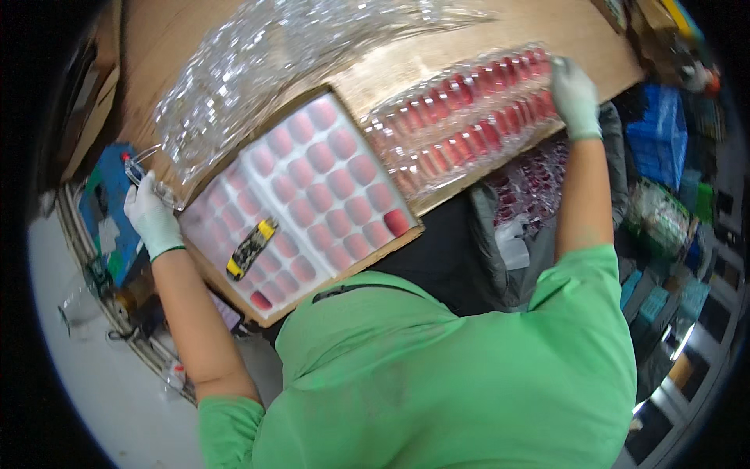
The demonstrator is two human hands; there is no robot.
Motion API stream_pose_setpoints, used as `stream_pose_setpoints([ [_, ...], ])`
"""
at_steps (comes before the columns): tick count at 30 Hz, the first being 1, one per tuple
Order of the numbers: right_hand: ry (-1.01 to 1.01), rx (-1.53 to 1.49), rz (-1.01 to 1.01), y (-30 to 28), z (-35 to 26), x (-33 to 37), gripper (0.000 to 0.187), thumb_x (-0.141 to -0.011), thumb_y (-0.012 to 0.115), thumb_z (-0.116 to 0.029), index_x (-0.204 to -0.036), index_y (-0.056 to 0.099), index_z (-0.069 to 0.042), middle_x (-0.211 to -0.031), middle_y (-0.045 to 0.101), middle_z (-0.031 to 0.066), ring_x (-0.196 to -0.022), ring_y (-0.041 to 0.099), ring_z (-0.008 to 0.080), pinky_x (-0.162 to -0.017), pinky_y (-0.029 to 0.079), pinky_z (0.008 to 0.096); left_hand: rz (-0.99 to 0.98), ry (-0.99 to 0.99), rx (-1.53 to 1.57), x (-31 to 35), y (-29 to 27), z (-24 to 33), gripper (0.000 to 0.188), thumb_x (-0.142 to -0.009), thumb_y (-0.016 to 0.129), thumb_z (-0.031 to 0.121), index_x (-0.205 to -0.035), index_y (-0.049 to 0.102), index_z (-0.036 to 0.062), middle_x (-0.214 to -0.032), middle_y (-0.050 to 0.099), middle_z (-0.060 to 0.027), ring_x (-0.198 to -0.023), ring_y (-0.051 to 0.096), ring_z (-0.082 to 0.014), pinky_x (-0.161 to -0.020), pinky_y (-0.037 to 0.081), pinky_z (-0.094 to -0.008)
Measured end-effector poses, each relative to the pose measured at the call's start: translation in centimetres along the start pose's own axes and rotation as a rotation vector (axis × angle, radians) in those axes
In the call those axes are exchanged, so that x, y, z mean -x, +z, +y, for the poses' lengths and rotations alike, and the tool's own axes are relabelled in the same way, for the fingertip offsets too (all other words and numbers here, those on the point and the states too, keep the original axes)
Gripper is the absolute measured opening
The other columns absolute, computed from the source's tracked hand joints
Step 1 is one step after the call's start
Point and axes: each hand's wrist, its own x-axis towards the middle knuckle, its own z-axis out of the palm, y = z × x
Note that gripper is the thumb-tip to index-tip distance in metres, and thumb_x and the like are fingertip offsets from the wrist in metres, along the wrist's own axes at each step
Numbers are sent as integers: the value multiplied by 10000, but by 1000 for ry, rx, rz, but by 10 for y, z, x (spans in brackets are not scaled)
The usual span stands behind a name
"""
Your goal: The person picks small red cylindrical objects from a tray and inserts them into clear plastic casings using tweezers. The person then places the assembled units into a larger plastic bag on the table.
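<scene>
My right hand (576, 98), in a white glove, is closed on the far right end of a clear plastic blister tray (469, 109) filled with rows of red, rounded pieces. At the left, my gloved left hand (152, 215) pinches a narrow clear plastic piece (160, 189) beside the carton's corner. Between my arms lies a shallow cardboard carton (410, 234). A whitish, see-through sheet (269, 184) covers its rows of reddish oval pieces, two of which show uncovered at the near edge. A yellow and black utility knife (251, 248) rests on that sheet.
A heap of clear blister trays (234, 86) lies on the wooden table (539, 23) beyond the carton. To the right, below the table, a dark bag (484, 234) holds more red pieces in plastic. A blue crate (658, 129) stands farther right; a blue-green board (109, 211) is at left.
</scene>
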Motion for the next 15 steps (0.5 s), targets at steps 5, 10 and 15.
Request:
stream_pose_setpoints([
  [5, -67, -639, 93, -58, -134, 110, 162, -945, 665, -171, -1010, 732, -38, -777, 707, 140, -679, 707, 306, -644, 557, 394, 31, 281, -35, 116, 6, 7, 222, -975, 657, 60, -1186, 621, 4, -996, 662, -46, -789, 606, -102, -692, 517, -231],
  [10, -276, -206, -747, -24, -235, 204, 239, -910, 608, -224, -1088, 591, -66, -939, 722, 184, -886, 720, 378, -790, 562, 503, -307, 310, 27, 207, 2, -28, 323, -999, 634, 58, -1309, 568, -6, -1105, 691, -81, -955, 653, -118, -838, 550, -272],
  [15, -210, 16, -721, -13, -243, 220, 311, -853, 714, -268, -1083, 650, -68, -994, 714, 199, -964, 698, 386, -834, 557, 504, -640, 395, -325, 245, -38, -37, 281, -1037, 580, 124, -1270, 578, -32, -1069, 726, -98, -942, 682, -145, -838, 547, -287],
])
